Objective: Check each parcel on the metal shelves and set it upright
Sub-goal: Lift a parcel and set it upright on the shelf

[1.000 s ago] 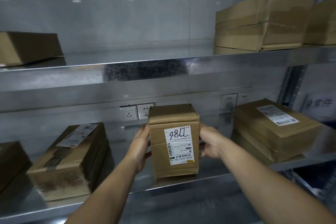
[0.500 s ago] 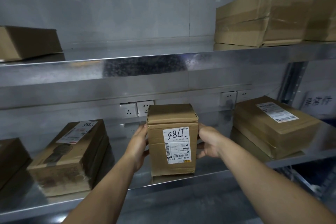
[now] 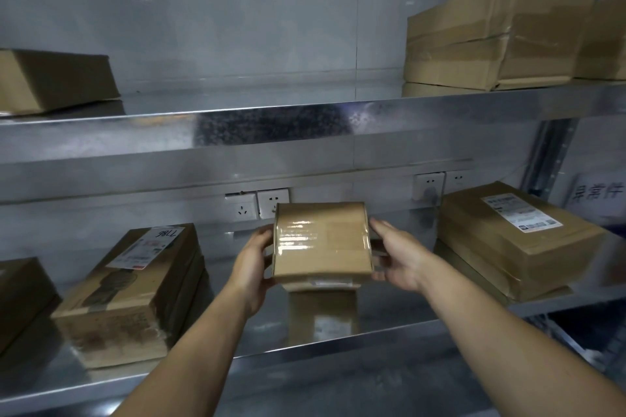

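A small brown cardboard parcel (image 3: 321, 242) hangs in the air above the lower metal shelf (image 3: 338, 325), its taped face turned toward me and its white label hidden on the underside. My left hand (image 3: 252, 266) grips its left edge. My right hand (image 3: 398, 256) grips its right edge. The parcel's reflection shows on the shelf below it.
A flat labelled parcel (image 3: 135, 288) lies on the lower shelf at left, another (image 3: 515, 237) at right, and a dark one (image 3: 20, 294) at far left. The upper shelf (image 3: 305, 125) carries boxes at left (image 3: 54, 78) and right (image 3: 498, 34). Wall sockets (image 3: 257, 206) sit behind.
The parcel stood upright on the shelf with its label facing me; both hands have lifted it and tipped it, so the taped face now shows.
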### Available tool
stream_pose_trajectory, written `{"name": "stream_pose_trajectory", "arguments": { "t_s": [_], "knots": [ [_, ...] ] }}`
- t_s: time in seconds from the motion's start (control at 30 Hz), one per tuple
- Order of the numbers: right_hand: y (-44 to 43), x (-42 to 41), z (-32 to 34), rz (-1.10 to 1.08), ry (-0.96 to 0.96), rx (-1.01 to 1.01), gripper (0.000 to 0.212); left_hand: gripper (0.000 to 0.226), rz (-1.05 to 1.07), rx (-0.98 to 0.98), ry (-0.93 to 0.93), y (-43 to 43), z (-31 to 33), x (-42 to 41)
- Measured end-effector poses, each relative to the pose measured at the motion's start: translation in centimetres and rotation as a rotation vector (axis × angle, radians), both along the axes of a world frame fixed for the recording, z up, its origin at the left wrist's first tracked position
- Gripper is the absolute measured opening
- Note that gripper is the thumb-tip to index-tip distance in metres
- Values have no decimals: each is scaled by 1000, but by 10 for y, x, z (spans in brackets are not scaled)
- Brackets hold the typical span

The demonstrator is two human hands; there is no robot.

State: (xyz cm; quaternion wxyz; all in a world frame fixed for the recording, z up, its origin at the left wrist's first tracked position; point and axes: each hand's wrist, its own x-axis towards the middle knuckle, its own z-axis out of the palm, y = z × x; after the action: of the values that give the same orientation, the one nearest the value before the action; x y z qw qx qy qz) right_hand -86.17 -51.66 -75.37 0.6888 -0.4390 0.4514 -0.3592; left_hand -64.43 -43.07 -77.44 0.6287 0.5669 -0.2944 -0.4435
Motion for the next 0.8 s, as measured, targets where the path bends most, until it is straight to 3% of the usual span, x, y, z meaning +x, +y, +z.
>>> {"name": "stream_pose_trajectory", "arguments": {
  "t_s": [0.27,0.43,0.6,0.67,0.8],
  "knots": [
    [2,6,1,-38,-55,-15,26,47,-24,6,4,-1,4,0],
    [0,9,-1,-34,-47,-34,35,35,-5,13,-26,0,7,-4],
    [3,10,-4,-34,-18,-84,17,13,11,-22,-20,0,7,-8],
    [3,11,-5,-34,-11,-93,12,13,11,-20,-22,0,4,-8],
    [4,12,-9,-31,38,-94,22,17,6,18,-33,-1,-6,-7]
  ]
}}
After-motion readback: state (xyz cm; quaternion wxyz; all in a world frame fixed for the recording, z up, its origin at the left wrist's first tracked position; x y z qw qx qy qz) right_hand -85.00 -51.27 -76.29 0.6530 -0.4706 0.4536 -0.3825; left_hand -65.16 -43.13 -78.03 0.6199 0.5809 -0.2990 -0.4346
